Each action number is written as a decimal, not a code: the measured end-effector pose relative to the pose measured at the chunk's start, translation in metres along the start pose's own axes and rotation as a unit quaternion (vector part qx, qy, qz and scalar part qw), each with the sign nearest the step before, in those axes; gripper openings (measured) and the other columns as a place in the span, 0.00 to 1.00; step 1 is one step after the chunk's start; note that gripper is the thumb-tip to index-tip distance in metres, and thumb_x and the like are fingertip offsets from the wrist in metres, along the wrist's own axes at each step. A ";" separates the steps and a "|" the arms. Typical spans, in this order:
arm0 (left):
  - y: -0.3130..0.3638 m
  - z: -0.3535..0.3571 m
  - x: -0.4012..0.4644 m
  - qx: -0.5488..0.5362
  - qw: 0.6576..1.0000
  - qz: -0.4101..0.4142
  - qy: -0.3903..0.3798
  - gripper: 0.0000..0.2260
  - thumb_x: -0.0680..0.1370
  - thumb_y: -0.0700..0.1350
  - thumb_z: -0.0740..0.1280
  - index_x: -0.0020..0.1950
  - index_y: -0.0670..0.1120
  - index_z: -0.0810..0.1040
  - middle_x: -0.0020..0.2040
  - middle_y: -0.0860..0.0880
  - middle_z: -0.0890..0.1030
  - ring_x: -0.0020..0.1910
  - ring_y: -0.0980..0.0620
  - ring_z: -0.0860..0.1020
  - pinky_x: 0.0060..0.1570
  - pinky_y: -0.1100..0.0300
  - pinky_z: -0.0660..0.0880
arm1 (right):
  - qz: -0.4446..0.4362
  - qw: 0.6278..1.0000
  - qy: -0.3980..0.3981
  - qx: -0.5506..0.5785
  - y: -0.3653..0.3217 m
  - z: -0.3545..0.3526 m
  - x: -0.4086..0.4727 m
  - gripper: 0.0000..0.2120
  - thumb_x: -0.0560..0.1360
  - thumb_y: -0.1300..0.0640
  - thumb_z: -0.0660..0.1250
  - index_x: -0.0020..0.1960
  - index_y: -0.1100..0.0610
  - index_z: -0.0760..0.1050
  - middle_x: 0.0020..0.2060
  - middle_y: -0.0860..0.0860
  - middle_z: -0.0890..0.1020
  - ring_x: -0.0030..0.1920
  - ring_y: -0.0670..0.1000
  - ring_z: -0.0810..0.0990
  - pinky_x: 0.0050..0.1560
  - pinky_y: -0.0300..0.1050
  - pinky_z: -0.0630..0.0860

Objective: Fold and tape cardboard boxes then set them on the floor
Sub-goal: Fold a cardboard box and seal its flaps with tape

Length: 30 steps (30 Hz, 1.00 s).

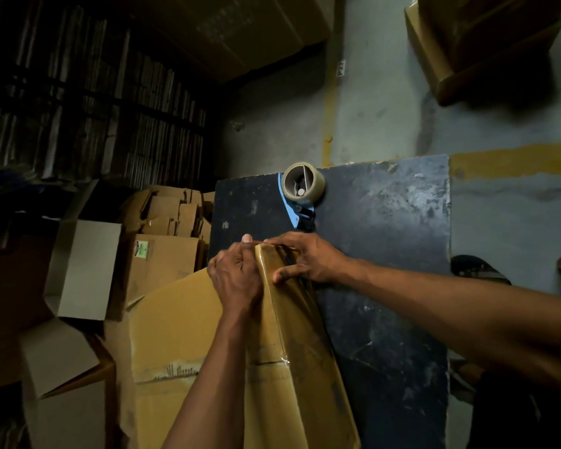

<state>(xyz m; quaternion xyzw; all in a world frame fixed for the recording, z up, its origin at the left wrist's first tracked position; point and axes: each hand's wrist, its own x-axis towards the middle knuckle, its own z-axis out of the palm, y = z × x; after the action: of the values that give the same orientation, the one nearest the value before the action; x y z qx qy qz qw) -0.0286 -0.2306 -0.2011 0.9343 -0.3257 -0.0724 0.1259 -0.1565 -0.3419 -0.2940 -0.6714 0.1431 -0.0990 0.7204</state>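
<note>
Box [208, 335], centre frame: we've tape on seam, left hand [235, 277] w/ fingers curled & right hand [308, 259] spread pressing its end; dispenser [300, 192] parked above; floor placement pending.

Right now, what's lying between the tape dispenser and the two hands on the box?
In the head view, only bare dark board lies between the tape dispenser and the left hand and right hand pressing tape on the cardboard box.
</note>
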 end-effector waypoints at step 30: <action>-0.005 0.002 0.003 0.013 1.000 0.015 0.010 0.34 0.82 0.67 0.44 0.54 0.51 0.85 0.46 0.46 0.82 0.53 0.47 0.77 0.68 0.43 0.64 | -0.023 0.996 0.022 -0.085 0.007 0.044 -0.021 0.63 0.63 0.21 0.66 0.81 0.41 0.31 0.83 0.44 0.41 0.83 0.51 0.43 0.79 0.68 0.52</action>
<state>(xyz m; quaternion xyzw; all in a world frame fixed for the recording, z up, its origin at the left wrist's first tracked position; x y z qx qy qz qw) -0.0239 -0.2287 -0.2046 0.9314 -0.3394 -0.0569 0.1183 -0.1616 -0.2928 -0.2973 -0.7311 0.1516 -0.1175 0.6548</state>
